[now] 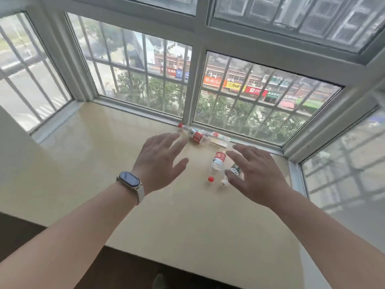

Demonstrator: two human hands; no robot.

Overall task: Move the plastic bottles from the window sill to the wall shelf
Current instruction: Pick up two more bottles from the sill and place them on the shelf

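Fingers [173, 140] of left hand [160, 161] and right hand [256, 176] spread, grasping nothing. Four plastic bottles [218, 161] lie scattered on the window sill [104, 163] beneath them.

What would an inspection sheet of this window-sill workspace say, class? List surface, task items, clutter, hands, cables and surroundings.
Surface: beige window sill, smooth.
Task items: red-label bottles lying near the glass and nearer; green-label bottle partly behind the right hand.
Clutter: flat pale card.
Hands: left hand and right hand open, holding nothing; watch on the left wrist.
Cables: nothing seen.
Surroundings: barred windows, street beyond.
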